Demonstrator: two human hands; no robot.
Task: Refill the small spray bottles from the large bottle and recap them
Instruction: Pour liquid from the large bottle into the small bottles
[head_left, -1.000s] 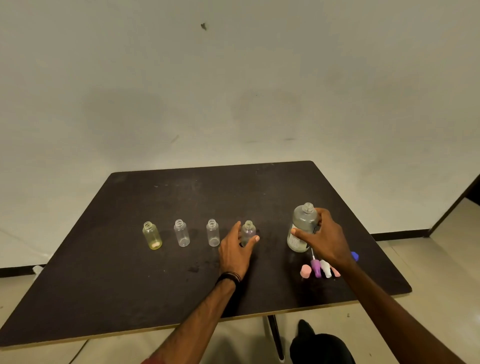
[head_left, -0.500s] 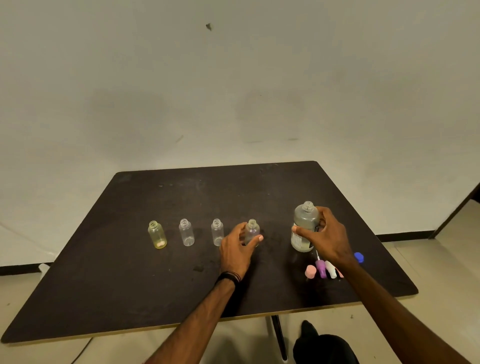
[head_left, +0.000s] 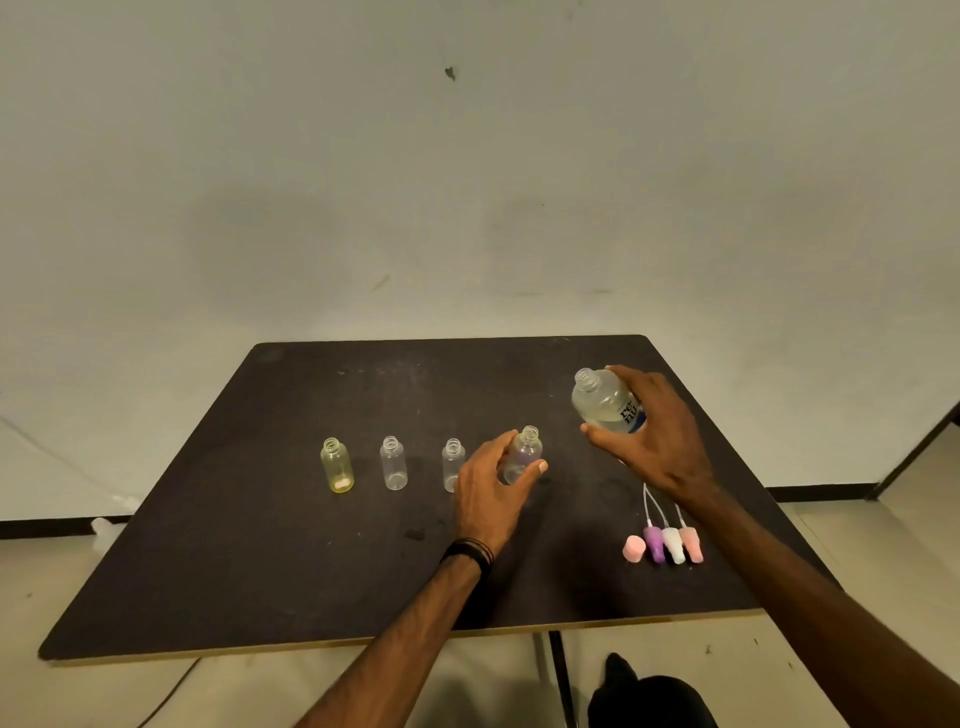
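Note:
Several small uncapped bottles stand in a row on the dark table (head_left: 260, 545): a yellow one (head_left: 336, 465), a clear one (head_left: 393, 463), another clear one (head_left: 452, 462), and a purple-tinted one (head_left: 522, 454). My left hand (head_left: 491, 488) grips the purple-tinted bottle, which leans slightly right. My right hand (head_left: 649, 431) holds the large open bottle (head_left: 602, 400) lifted off the table and tilted left, its mouth above and to the right of the small bottle. Spray caps lie at the front right: pink cap (head_left: 634, 548), purple (head_left: 654, 543), white (head_left: 674, 543), pink sprayer (head_left: 692, 543).
The table's front edge runs near my arms, and its right edge lies just past the caps. A table leg (head_left: 561, 675) and a dark shoe (head_left: 649, 696) show below on the pale floor. A pale wall stands behind the table.
My right hand has raised the large bottle off the table and tipped it left toward the purple-tinted bottle. My left hand keeps its grip on that small bottle.

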